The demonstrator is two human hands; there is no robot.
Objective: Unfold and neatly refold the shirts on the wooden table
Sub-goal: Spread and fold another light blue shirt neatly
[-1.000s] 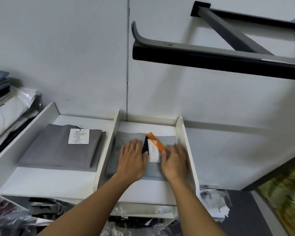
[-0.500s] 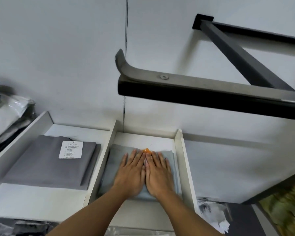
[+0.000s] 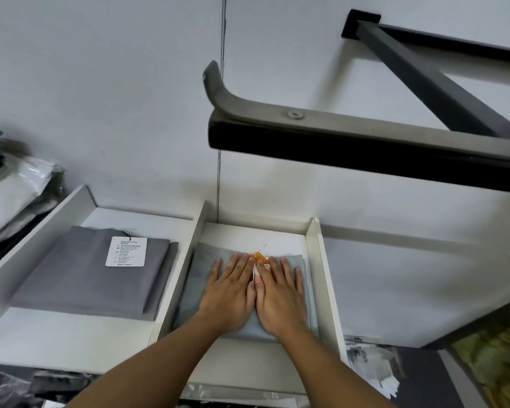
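1. The folded light grey shirt (image 3: 200, 278) lies flat in the right compartment of a white shelf tray (image 3: 322, 278), close to its left and right walls.
2. The left hand (image 3: 228, 293) and right hand (image 3: 280, 293) press down on the shirt side by side, palms flat. Their fingers are straight and only slightly spread, and the 2 thumbs touch along the middle.
3. An orange tag (image 3: 259, 255) pokes out beyond the fingertips, and the edge of a white card (image 3: 254, 272) shows in the narrow gap between the hands.
4. A white divider (image 3: 183, 272) separates this compartment from the left one, where a darker grey folded garment (image 3: 86, 278) lies with a white printed hang tag (image 3: 126, 251) on top.
5. Bagged, stacked clothes (image 3: 9, 195) sit at the far left.
6. A black metal bracket (image 3: 365, 148) juts from the pale wall above the tray.
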